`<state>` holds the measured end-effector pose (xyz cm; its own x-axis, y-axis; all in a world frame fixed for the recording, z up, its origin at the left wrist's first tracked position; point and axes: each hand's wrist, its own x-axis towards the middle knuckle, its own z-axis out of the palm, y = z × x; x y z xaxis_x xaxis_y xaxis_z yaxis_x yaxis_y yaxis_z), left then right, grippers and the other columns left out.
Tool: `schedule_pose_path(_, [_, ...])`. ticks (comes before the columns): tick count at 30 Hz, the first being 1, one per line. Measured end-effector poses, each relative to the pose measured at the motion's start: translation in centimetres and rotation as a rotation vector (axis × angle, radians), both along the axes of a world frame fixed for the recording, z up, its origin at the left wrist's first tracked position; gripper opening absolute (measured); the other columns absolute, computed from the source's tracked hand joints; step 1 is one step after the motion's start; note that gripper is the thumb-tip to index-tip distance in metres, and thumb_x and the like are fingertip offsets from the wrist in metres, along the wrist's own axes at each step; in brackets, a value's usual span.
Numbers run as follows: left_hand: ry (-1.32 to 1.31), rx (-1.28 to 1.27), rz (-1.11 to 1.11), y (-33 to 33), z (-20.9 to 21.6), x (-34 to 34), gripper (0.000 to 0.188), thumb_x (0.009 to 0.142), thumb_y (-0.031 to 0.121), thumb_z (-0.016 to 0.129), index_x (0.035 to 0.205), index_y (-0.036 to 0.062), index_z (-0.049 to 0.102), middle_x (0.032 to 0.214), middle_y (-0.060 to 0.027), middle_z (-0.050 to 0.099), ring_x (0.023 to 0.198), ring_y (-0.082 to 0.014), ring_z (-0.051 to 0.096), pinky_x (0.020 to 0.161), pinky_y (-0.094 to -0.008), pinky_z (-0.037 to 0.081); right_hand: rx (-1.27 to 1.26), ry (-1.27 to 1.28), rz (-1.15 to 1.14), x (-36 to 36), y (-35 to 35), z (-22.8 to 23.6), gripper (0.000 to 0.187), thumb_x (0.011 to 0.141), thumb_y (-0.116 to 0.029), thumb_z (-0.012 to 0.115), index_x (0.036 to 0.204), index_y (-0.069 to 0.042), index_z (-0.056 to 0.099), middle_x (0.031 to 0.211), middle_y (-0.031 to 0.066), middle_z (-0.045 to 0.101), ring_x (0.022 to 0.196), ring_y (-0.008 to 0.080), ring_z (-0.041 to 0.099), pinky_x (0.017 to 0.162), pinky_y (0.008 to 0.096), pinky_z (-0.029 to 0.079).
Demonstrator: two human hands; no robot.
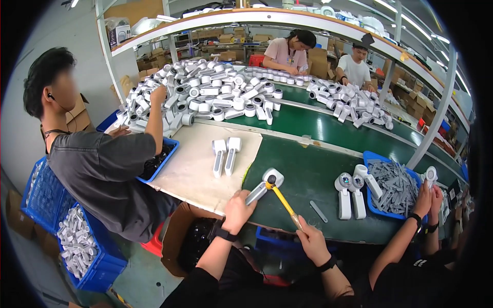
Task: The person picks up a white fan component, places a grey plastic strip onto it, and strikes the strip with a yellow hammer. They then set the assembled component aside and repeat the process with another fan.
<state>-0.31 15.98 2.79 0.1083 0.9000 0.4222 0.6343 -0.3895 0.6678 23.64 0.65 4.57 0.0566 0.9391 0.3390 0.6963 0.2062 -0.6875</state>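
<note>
My left hand (238, 210) is closed around the grey-faced handle of a white handheld fan (256, 194), which lies on the green work surface with its round head pointing away from me. In my right hand (313, 242) is a hammer (285, 203) with a yellow handle, gripped near its lower end. The black hammer head overlaps the fan's round head; whether they touch, I cannot tell. To the right of the hammer lies a loose grey strip (318, 211). Farther right, several white fans (345, 197) rest close together, two with shiny round centres showing.
Two fans (219, 158) lie on a beige sheet (182, 159). A blue tray (371, 204) holds grey strips. Beyond is a large fan heap (205, 90) and a green conveyor (292, 120). A co-worker (102, 149) stands left; another's hands (425, 197) hold a fan at right.
</note>
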Motion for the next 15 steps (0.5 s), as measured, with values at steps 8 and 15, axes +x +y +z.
schedule_pose_path(8, [0.144,0.131,0.231,8.1,-2.8,-3.6,0.044,0.083,0.024,0.071,0.119,0.0027,0.056,0.106,-0.0271,0.065,0.090,-0.0457,0.066,0.081,-0.0505,0.054,0.013,0.138,-0.031,2.1,-3.3,0.1,0.051,0.089,-0.006,0.068,0.138,-0.009,0.057,0.081,0.0151,0.062,0.071,0.0283,0.062,0.068,0.0336,0.050])
schedule_pose_path(15, [0.401,0.032,0.645,12.6,-3.9,-2.1,0.066,0.080,0.028,0.072,0.138,0.0094,0.045,0.132,-0.0222,0.047,0.109,-0.0410,0.055,0.088,-0.0498,0.049,0.034,0.438,-0.176,4.1,-7.6,-1.0,0.053,0.089,0.000,0.066,0.141,-0.005,0.056,0.074,-0.0017,0.058,0.059,0.0040,0.048,0.055,0.0207,0.040])
